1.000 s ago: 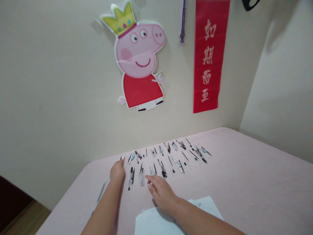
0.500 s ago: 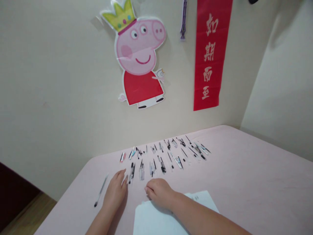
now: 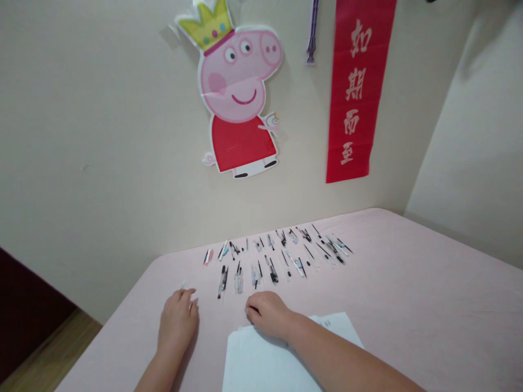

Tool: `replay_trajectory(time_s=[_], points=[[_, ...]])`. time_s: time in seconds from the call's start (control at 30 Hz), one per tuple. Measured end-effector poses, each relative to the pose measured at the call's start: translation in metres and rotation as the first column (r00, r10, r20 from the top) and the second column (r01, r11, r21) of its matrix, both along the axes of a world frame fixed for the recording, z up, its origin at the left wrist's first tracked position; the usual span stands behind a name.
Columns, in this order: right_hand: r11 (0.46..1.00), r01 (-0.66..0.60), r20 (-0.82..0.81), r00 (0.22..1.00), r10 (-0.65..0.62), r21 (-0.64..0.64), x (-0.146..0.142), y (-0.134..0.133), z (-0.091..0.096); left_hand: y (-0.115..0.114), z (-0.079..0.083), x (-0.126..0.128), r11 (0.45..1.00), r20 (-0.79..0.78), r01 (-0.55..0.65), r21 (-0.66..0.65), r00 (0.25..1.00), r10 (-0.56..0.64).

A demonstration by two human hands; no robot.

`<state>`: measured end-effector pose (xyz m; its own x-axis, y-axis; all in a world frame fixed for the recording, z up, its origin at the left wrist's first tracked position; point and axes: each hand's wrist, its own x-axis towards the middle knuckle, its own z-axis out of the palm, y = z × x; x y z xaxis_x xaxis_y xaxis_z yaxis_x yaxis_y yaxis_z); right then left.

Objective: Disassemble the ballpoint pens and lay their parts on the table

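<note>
My left hand [image 3: 178, 321] lies low over the left side of the table, palm down, its bent fingers and thumb apart. It covers most of a clear pen, whose pale end [image 3: 183, 285] shows just past the fingers; I see no firm grip on it. My right hand [image 3: 267, 314] rests closed at the far edge of some white paper [image 3: 265, 362], thumb against curled fingers, with nothing visible in it. Beyond both hands, a black-capped pen with parts [image 3: 223, 282] and clear pen pieces [image 3: 239, 280] lie in the nearer row.
Several more taken-apart pens [image 3: 270, 270] lie in two rows towards the wall, on a pink-covered table [image 3: 408, 305]. A pig cutout [image 3: 241, 98] and a red banner [image 3: 359, 98] hang above. Wooden floor [image 3: 69, 348] shows past the table's left edge.
My left hand has moved left, away from the black-capped pen and over the separate clear pen. The right hand stays closed on the paper. The view has shifted slightly.
</note>
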<state>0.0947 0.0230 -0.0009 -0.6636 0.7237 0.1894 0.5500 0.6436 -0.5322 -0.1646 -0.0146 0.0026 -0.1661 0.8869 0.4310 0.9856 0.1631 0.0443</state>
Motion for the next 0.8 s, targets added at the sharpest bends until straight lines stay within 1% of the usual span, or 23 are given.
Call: replay_trajectory(time_s=[0.07,0.13,0.17,0.23,0.33,0.4,0.47,0.5,0.53,0.57,0.6,0.63,0.67,0.7,0.73,0.8], points=[[1.0,0.002,-0.002,1.0,-0.002,-0.006,0.0,0.0,0.001,-0.002,0.002,-0.014,0.986,-0.109,-0.164,-0.024,0.981,0.16],[1.0,-0.002,-0.004,1.0,0.002,-0.01,0.0,0.0,0.002,-0.004,0.001,-0.024,0.958,-0.164,-0.279,-0.067,0.95,0.265],[1.0,-0.004,-0.002,1.0,0.004,-0.012,0.0,0.0,0.002,-0.005,0.0,-0.027,0.945,-0.167,-0.312,-0.101,0.941,0.293],[1.0,-0.007,0.002,1.0,0.007,-0.018,0.0,0.0,0.002,-0.005,-0.004,-0.031,0.925,-0.146,-0.334,-0.181,0.939,0.31],[1.0,-0.008,-0.004,1.0,0.008,-0.02,0.0,0.001,0.001,-0.004,-0.007,-0.033,0.909,-0.101,-0.318,-0.27,0.948,0.302],[1.0,-0.007,-0.016,1.0,0.006,-0.027,0.0,0.001,-0.001,-0.003,-0.004,-0.028,0.916,-0.067,-0.296,-0.269,0.955,0.289],[0.999,0.0,-0.043,0.999,-0.002,-0.048,-0.001,0.002,-0.004,-0.003,0.004,-0.017,0.946,0.009,-0.245,-0.211,0.967,0.253],[0.998,0.009,-0.066,0.998,-0.014,-0.066,-0.001,0.003,-0.006,-0.003,0.008,-0.008,0.965,0.079,-0.204,-0.165,0.973,0.219],[0.996,0.024,-0.104,0.994,-0.034,-0.089,-0.002,0.004,-0.008,-0.004,0.013,0.004,0.983,0.169,-0.154,-0.097,0.971,0.169],[0.992,0.043,-0.153,0.986,-0.062,-0.122,-0.003,0.006,-0.01,-0.006,0.017,0.017,0.996,0.273,-0.075,-0.038,0.958,0.083],[0.984,0.064,-0.215,0.972,-0.1,-0.168,-0.004,0.008,-0.013,-0.007,0.02,0.032,1.0,0.383,0.015,0.005,0.923,-0.016],[0.971,0.082,-0.285,0.947,-0.147,-0.226,-0.006,0.01,-0.014,-0.009,0.021,0.047,0.995,0.486,0.09,0.041,0.869,-0.099],[0.951,0.092,-0.357,0.912,-0.199,-0.295,-0.007,0.012,-0.016,-0.012,0.022,0.062,0.985,0.576,0.155,0.07,0.8,-0.167],[0.922,0.095,-0.426,0.866,-0.263,-0.376,-0.009,0.015,-0.017,-0.014,0.021,0.077,0.975,0.651,0.202,0.091,0.729,-0.211],[0.881,0.086,-0.484,0.809,-0.334,-0.464,-0.01,0.017,-0.017,-0.016,0.019,0.091,0.964,0.715,0.25,0.096,0.656,-0.241],[0.773,0.038,-0.557,0.671,-0.489,-0.634,-0.01,0.022,-0.014,-0.018,0.014,0.112,0.937,0.826,0.342,0.077,0.504,-0.251]])
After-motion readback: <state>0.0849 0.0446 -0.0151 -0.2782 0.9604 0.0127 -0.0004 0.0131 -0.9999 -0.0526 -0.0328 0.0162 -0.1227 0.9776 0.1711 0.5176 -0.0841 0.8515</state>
